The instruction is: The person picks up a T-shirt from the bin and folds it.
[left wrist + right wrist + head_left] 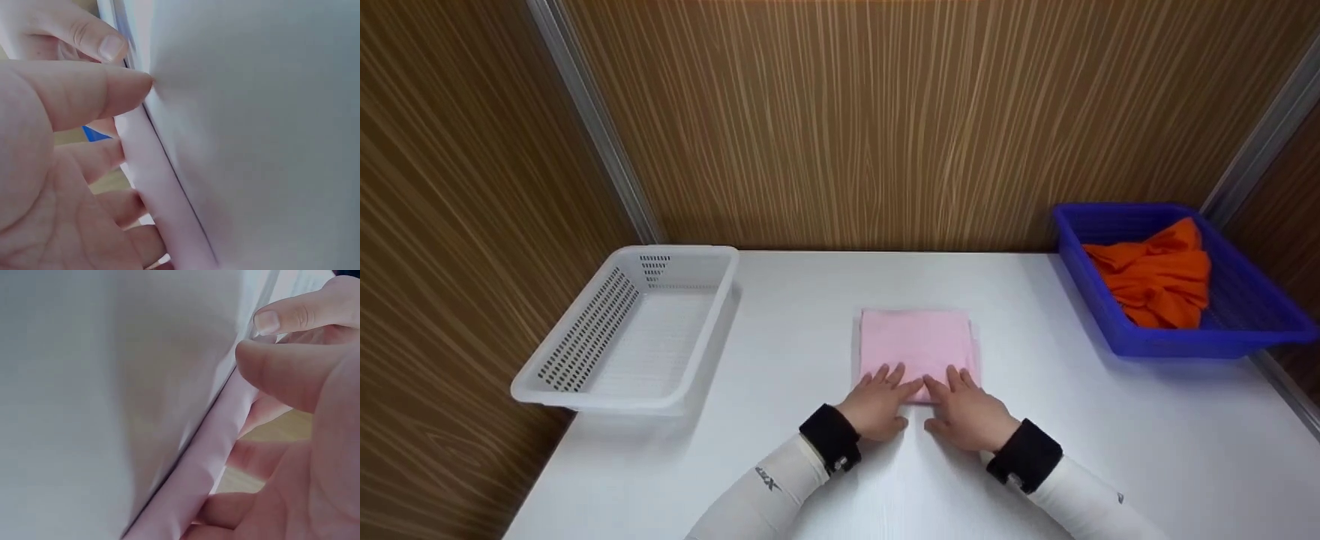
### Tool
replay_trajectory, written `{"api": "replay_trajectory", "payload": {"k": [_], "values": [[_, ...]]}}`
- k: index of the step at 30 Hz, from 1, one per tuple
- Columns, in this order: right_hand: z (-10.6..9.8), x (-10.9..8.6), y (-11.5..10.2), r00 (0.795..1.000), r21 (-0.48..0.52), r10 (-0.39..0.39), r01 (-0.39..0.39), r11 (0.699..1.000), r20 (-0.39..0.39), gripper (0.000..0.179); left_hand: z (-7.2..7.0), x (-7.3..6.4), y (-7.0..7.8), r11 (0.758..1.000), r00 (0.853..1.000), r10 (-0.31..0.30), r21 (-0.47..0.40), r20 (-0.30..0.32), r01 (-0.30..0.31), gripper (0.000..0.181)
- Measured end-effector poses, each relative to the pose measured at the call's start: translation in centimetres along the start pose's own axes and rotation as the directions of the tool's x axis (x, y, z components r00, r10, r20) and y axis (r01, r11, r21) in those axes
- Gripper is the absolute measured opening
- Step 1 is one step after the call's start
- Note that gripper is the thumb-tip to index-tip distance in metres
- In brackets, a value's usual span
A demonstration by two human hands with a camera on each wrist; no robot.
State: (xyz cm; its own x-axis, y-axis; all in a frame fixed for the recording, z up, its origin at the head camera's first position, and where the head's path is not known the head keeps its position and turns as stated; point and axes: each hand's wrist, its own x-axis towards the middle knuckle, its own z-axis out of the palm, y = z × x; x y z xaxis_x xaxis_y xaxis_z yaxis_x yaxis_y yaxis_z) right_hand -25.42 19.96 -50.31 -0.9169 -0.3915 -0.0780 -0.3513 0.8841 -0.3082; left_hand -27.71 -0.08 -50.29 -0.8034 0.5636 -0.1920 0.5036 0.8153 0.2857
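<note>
A pink cloth (916, 339), folded into a flat square, lies on the white table (802, 322). My left hand (877, 405) rests on its near left part with the fingers spread. On the near right part rests my right hand (969, 412), fingers likewise spread, the two index fingertips almost meeting. Both thumbs touch the tabletop just in front of the cloth. In the left wrist view, the folded edge of the cloth (163, 191) runs under the fingers. The right wrist view shows the same rounded fold (197, 478) beneath the right fingers.
A white perforated basket (701, 337) stands at the left of the table with nothing in it. At the right, a blue basket (1185, 343) holds a crumpled orange cloth (1162, 274). Wood-grain panels (870, 127) wall the table at the back and sides.
</note>
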Motion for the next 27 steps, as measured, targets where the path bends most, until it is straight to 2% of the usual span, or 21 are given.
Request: {"api": "replay_trajectory", "payload": {"k": [5, 12, 15, 20, 27], "values": [[-0.9, 2.9, 1.3, 1.0, 0.006, -0.001, 0.001, 1.0, 0.028, 0.067, -1.1, 2.6, -1.4, 0.994, 1.0, -0.024, -0.103, -0.009, 0.023, 0.066], [-1.6, 6.2, 2.4, 0.999, -0.003, 0.025, -0.025, 1.0, 0.022, 0.064, -2.1, 5.4, -2.8, 0.984, 0.998, -0.047, -0.174, -0.035, 0.04, 0.065], [-1.7, 7.4, 2.7, 0.999, -0.003, 0.046, -0.046, 0.999, 0.018, 0.063, -2.4, 6.2, -3.2, 0.977, 0.998, -0.056, -0.209, -0.038, 0.047, 0.066], [-2.0, 8.7, 3.1, 0.997, 0.002, 0.083, -0.083, 0.997, 0.003, 0.061, -2.8, 7.4, -3.8, 0.973, 0.996, -0.077, -0.219, -0.047, 0.065, 0.067], [-1.9, 9.1, 3.3, 0.995, 0.016, 0.103, -0.103, 0.995, 0.004, 0.062, -2.8, 7.7, -4.1, 0.97, 0.996, -0.076, -0.236, -0.053, 0.062, 0.068]]}}
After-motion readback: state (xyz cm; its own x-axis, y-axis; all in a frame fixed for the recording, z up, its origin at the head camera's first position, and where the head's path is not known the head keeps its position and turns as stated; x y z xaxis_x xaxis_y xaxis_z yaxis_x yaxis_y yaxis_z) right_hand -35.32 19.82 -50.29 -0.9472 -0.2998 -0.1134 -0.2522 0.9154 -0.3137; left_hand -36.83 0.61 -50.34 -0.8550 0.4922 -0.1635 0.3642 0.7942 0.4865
